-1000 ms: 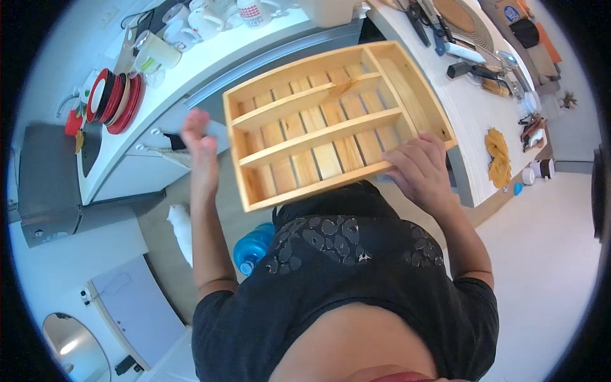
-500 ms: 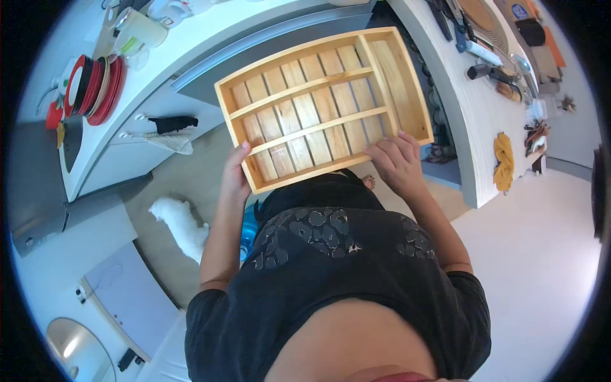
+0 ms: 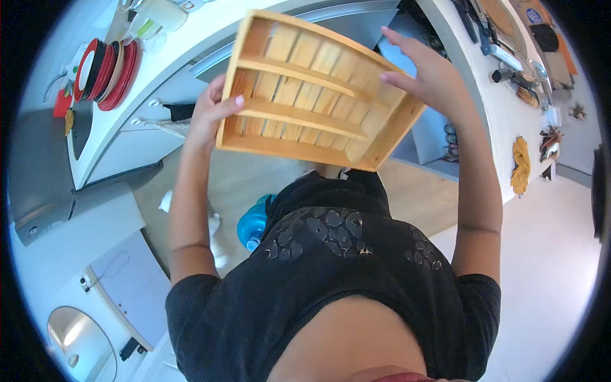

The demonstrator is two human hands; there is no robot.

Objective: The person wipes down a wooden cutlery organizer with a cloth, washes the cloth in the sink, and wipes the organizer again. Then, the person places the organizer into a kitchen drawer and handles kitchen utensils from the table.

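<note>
A wooden cutlery tray (image 3: 305, 118) with slatted base and long dividers is held up in front of me, tilted. My left hand (image 3: 213, 111) grips its left end, thumb over the rim and the other fingers around the outer side. At the tray's right end, my right hand (image 3: 433, 76) has its thumb and index finger stretched apart near the rim. The thumb reaches over the tray's edge, while the index finger points past it; whether the palm touches the wood is hard to tell.
Behind the tray is an open drawer (image 3: 429, 137). Red and black plates (image 3: 121, 76) stand on the left counter; knives and a yellow cloth (image 3: 520, 165) lie on the right one. On the floor are a blue water bottle (image 3: 254, 223) and a partly hidden white animal (image 3: 216, 239).
The tray has turned clockwise and tilted, its right end dropping. My right hand has left the near rim, moved up and right, and spread its fingers. My left hand has risen with the tray.
</note>
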